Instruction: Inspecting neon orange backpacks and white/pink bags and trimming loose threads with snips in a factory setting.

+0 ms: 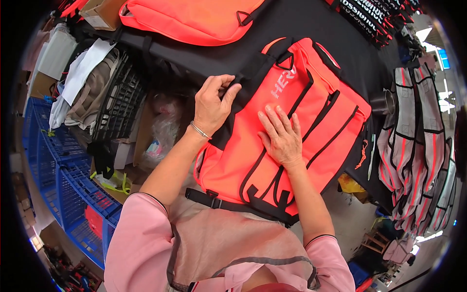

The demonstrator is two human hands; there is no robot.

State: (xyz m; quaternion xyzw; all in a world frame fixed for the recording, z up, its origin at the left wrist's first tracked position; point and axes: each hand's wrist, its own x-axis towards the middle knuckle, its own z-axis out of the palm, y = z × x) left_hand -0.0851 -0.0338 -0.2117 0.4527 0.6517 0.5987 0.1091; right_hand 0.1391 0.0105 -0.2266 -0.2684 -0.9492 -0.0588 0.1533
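A bright orange backpack [292, 131] with black straps lies flat on a black table [316, 24], right in front of the person, and its lower end hangs over the table's edge. The left hand [214, 104] grips the black edge at the top left side of the backpack, with the fingers curled and the thumb pinching it. The right hand [282, 136] lies flat on the middle of the backpack, fingers a little spread. Another orange bag [194, 19] lies farther back. A black crate [119, 97] and blue crates [63, 180] stand to the left. Striped vests [418, 141] hang on the right.
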